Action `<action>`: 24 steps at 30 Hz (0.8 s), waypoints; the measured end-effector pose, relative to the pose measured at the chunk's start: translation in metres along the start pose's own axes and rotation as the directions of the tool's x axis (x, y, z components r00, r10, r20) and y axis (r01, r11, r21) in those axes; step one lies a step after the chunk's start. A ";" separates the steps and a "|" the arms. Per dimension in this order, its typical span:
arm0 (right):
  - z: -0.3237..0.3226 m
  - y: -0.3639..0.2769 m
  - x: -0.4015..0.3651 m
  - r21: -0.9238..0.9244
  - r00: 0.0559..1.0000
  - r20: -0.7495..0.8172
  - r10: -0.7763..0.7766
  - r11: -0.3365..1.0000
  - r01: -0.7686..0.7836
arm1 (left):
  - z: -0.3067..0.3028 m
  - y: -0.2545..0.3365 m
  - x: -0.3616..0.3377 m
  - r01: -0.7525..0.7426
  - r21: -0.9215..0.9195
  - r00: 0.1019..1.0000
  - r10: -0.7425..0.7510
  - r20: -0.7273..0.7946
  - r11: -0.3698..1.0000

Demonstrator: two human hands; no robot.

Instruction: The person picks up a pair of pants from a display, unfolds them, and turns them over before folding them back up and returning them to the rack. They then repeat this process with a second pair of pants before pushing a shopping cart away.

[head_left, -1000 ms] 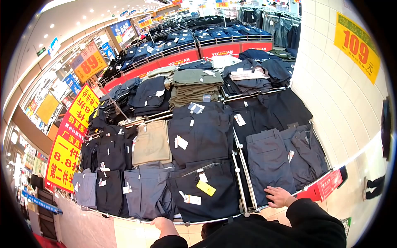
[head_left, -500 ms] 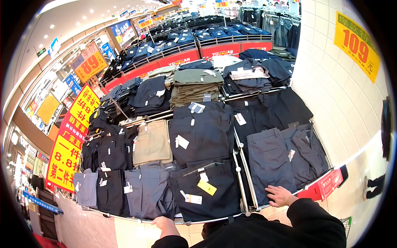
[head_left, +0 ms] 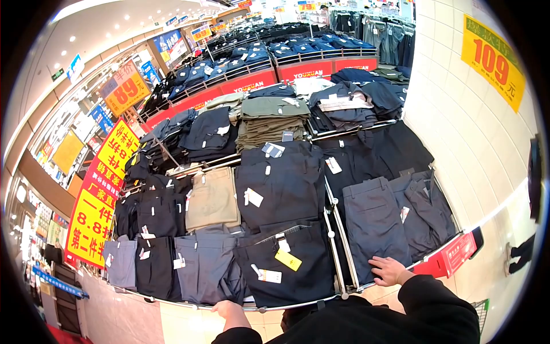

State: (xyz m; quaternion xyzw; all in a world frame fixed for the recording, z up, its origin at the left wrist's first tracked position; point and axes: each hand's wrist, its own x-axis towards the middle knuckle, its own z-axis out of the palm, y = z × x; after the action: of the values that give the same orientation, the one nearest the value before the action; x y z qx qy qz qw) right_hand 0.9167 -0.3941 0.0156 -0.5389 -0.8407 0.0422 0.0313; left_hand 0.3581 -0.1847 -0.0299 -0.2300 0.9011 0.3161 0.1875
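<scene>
My right hand (head_left: 388,270) lies palm down with fingers spread on the lower end of folded dark grey trousers (head_left: 372,221), in the right-hand section of the display. At the front edge, my left hand (head_left: 230,312) is curled over the metal rail (head_left: 275,308), its fingertips partly hidden. It is just below folded blue-grey trousers (head_left: 207,266). Between my hands, black trousers (head_left: 298,258) carry a white tag (head_left: 269,276) and a yellow tag (head_left: 288,260). Another dark grey pair (head_left: 424,215) lies right of the pair under my right hand.
Metal dividers (head_left: 338,246) separate the sections. Beige trousers (head_left: 211,198) and an olive stack (head_left: 272,123) lie farther back. A red-yellow sign (head_left: 97,200) stands left; a white tiled pillar (head_left: 458,126) rises right. A person's legs (head_left: 520,255) show at the far right.
The view has shifted very slightly. Both hands stay in the same places, and the trousers lie as before.
</scene>
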 end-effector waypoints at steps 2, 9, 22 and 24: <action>-0.001 0.000 0.000 0.002 1.000 -0.002 -0.002 1.000 0.002 | -0.005 0.003 -0.004 0.045 -0.054 0.999 -0.045 -0.004 0.998; 0.000 0.000 0.000 -0.001 1.000 -0.001 -0.001 1.000 0.001 | -0.009 0.004 -0.009 0.110 -0.143 0.994 -0.107 0.026 0.984; 0.000 0.000 0.000 0.008 1.000 -0.007 0.002 1.000 -0.001 | 0.002 0.001 0.008 0.056 -0.168 0.998 -0.055 0.014 0.984; 0.000 0.000 0.000 0.004 1.000 -0.008 -0.003 1.000 0.003 | 0.000 0.001 0.004 0.079 -0.201 0.997 -0.072 0.038 0.976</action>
State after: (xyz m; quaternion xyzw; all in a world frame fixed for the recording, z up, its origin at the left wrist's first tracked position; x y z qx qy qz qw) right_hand 0.9165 -0.3941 0.0151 -0.5379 -0.8412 0.0414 0.0358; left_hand 0.3543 -0.1851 -0.0316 -0.2771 0.8520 0.4021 0.1888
